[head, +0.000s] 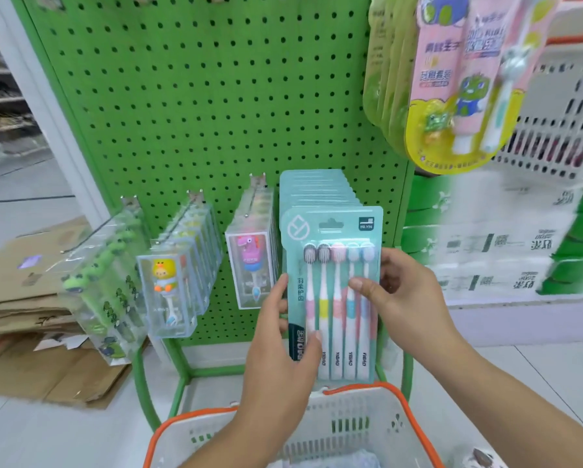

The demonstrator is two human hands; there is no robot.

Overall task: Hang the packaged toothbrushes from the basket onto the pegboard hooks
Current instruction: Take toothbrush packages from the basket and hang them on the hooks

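Both hands clamp one toothbrush pack (332, 292) upright by its edges, left hand (283, 336), right hand (398, 298), before the pegboard (199, 96), lining its hang-slot with the matching hung row, above the basket (350, 423).

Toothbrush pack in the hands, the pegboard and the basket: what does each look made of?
Toothbrush pack: clear glossy plastic blister over a teal printed card, probably cardboard; the brushes show through, and both hands hold it. Pegboard: green painted sheet with regular holes, likely metal, though the look leaves that open. Basket: white moulded plastic with slotted walls and an orange rim.
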